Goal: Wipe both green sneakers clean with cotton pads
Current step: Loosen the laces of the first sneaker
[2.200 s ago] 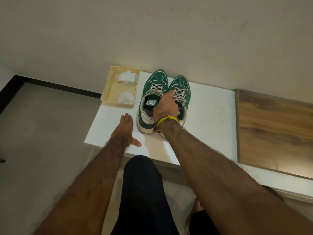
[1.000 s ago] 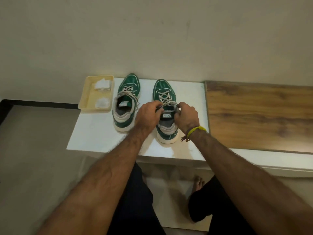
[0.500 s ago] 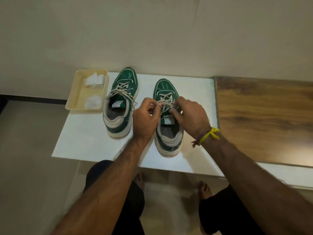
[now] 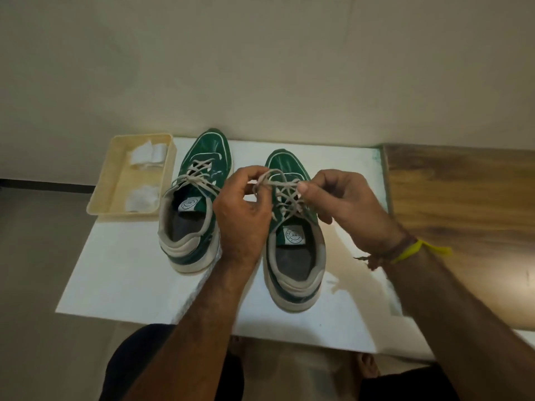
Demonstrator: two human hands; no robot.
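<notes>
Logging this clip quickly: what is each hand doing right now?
Left hand: pinches the lace of the right-hand sneaker.
Right hand: pinches the same lace's other end.

Two sneakers stand side by side on the table (image 4: 115, 285), toes toward the wall: left sneaker (image 4: 197, 204), right sneaker (image 4: 295, 256). Left of them sits the tray (image 4: 101, 198), holding cotton pads (image 4: 143, 198). A wooden board (image 4: 463, 212) adjoins the table's right side.

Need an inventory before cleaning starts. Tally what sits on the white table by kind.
Green sneakers: 2, left one, right one
Cotton pad piles: 2, far, near
Tray: 1
Total: 5
</notes>
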